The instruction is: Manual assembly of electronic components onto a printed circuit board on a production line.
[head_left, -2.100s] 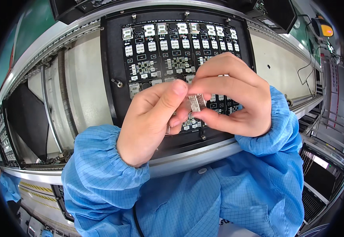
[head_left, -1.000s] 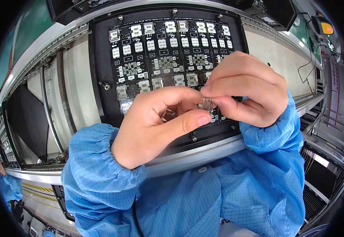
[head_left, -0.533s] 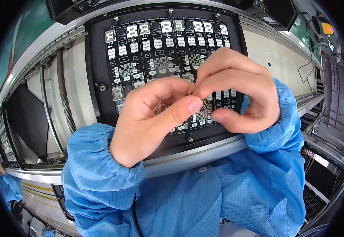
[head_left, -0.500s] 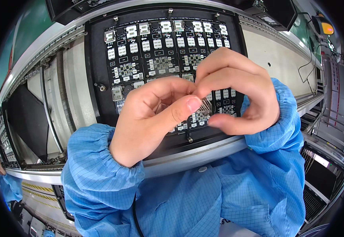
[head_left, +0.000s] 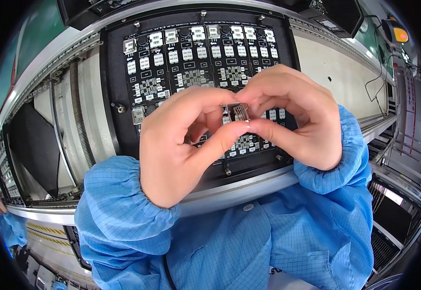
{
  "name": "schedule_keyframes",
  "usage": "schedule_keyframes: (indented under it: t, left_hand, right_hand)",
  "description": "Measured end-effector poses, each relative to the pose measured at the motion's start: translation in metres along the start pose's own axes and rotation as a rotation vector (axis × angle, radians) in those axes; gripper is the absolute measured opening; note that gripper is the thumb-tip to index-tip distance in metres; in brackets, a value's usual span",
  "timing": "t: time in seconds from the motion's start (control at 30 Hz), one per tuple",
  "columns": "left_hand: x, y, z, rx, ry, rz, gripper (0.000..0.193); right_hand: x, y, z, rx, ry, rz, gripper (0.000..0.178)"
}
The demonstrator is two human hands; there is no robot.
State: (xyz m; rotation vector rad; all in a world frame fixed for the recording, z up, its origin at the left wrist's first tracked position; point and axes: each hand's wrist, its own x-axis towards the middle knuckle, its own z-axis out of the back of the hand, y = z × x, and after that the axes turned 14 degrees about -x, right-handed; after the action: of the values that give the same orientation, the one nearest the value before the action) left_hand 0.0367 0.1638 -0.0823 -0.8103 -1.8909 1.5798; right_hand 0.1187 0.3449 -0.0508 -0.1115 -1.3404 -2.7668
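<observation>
Between the fingertips of both my hands is a small clear, box-like component with thin metal pins (head_left: 238, 112). My left hand (head_left: 176, 140) pinches it from the left with thumb and forefinger. My right hand (head_left: 300, 118) grips its other side, and the two thumb tips meet at its near edge. Below the hands lies a panel of black circuit boards (head_left: 191, 65) with rows of white rectangular parts and several clear square parts. The panel sits in a black tray (head_left: 111, 77) with metal posts round its edge. My hands and wrists cover the panel's near and middle parts.
A metal conveyor rail (head_left: 239, 186) runs along the near side of the tray. To the left are a threaded rod (head_left: 77, 111) and a black flat sheet (head_left: 32, 140). Dark equipment (head_left: 329, 17) stands behind, with an orange lamp (head_left: 400, 35) at the far right.
My right thumb has come in to meet the left thumb, so both hands now hold the pinned component, turned more upright. The tray and panel have shifted slightly left.
</observation>
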Motion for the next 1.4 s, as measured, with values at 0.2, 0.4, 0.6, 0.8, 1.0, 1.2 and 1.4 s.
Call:
schedule_keyframes:
  t: [0.2,0.4,0.6,0.8,1.0,1.2,1.4]
  left_hand:
    - [0.004,0.006,-0.002,-0.077,-0.016,-0.063,0.027]
    - [0.005,0.004,-0.006,-0.026,-0.006,-0.107,0.028]
    - [0.004,-0.006,-0.006,0.063,0.009,-0.109,0.029]
    - [0.006,0.0,-0.004,0.276,0.052,-0.296,0.032]
    - [0.005,-0.002,-0.005,0.315,0.051,-0.328,0.033]
    - [0.005,-0.004,-0.009,0.33,0.064,-0.344,0.035]
    - [0.007,0.0,-0.012,0.348,0.078,-0.365,0.035]
  right_hand:
    - [-0.001,0.005,0.004,0.03,0.061,-0.086,0.038]
    - [-0.004,-0.002,0.006,0.09,0.0,-0.045,0.037]
    - [-0.005,-0.009,0.01,0.007,-0.102,0.179,0.029]
    - [0.0,-0.009,0.015,-0.228,-0.097,0.363,0.026]
    - [0.0,-0.01,0.014,-0.203,-0.092,0.374,0.028]
    - [-0.005,-0.009,0.014,-0.048,-0.078,0.256,0.031]
    - [-0.006,-0.01,0.019,-0.191,-0.034,0.328,0.028]
